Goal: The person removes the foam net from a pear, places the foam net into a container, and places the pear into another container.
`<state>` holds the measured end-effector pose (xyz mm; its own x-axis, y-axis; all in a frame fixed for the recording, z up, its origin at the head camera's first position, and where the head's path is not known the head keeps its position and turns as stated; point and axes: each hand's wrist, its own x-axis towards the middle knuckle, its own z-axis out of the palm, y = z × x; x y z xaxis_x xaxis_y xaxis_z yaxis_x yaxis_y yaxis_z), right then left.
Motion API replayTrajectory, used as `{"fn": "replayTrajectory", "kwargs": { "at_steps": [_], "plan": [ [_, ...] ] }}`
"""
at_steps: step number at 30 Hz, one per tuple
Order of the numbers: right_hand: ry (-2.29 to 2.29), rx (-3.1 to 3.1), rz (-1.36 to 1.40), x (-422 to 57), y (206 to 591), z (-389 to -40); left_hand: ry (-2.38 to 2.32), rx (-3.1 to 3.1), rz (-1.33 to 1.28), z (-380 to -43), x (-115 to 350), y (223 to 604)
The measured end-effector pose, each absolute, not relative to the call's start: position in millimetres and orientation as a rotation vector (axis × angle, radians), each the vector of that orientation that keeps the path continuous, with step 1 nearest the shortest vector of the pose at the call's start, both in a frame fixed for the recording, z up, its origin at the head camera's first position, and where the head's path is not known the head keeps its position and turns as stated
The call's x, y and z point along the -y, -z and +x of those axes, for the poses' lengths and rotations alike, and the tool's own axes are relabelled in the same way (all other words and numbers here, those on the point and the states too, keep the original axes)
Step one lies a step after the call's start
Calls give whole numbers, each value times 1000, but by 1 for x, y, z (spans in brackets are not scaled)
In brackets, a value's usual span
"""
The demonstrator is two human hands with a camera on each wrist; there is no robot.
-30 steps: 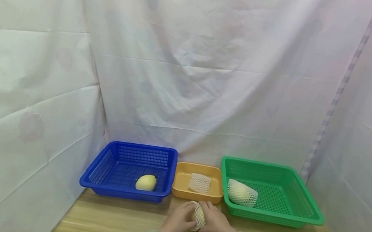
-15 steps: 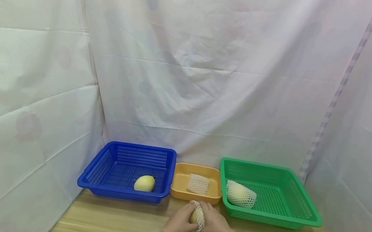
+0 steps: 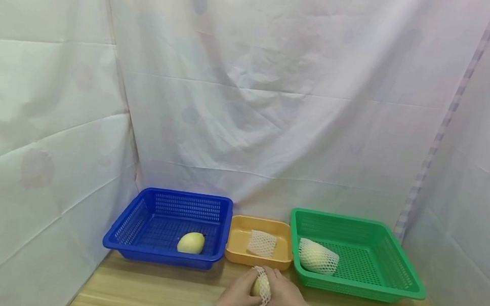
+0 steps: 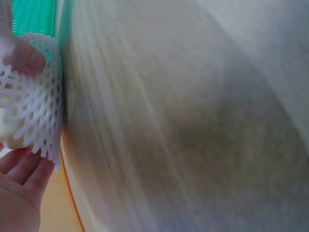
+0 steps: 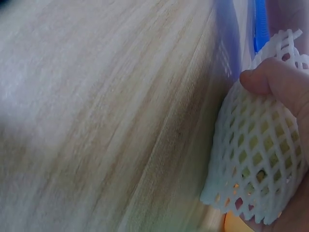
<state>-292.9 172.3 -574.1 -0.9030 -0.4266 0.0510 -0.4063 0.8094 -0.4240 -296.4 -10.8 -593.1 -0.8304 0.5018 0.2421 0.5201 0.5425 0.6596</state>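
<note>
Low in the middle of the head view, both hands hold a yellow pear partly covered by a white foam net sleeve. My left hand curls its fingers and thumb about the pear's bare left side. Round the netted right side, my right hand grips pear and sleeve together. A thumb presses on the net in the right wrist view, and the pear's skin shows through the mesh. In the left wrist view, the net has a loose, ragged edge above some fingertips.
A blue basket at left holds a bare pear. In the orange tray lies a flat foam net. The green basket at right contains a netted pear. Curtains enclose the wooden table.
More of the held pear's bare skin shows left of the net than a second ago. The hands stay in nearly the same place; the baskets hold the same things.
</note>
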Motion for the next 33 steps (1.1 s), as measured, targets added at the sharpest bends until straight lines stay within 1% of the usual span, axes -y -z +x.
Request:
{"fn": "replayTrajectory", "kwargs": {
  "at_steps": [8, 28, 33],
  "plan": [
    [649, -2958, -722, -177, 576, -291, 1097, 2718, -931, -295, 10, 595],
    [639, -2931, -739, -181, 576, -293, 1164, 2757, -884, -293, 13, 593],
    [638, -2907, -743, -180, 574, -293, 1237, 2756, -831, -292, 11, 592]
  ]
}}
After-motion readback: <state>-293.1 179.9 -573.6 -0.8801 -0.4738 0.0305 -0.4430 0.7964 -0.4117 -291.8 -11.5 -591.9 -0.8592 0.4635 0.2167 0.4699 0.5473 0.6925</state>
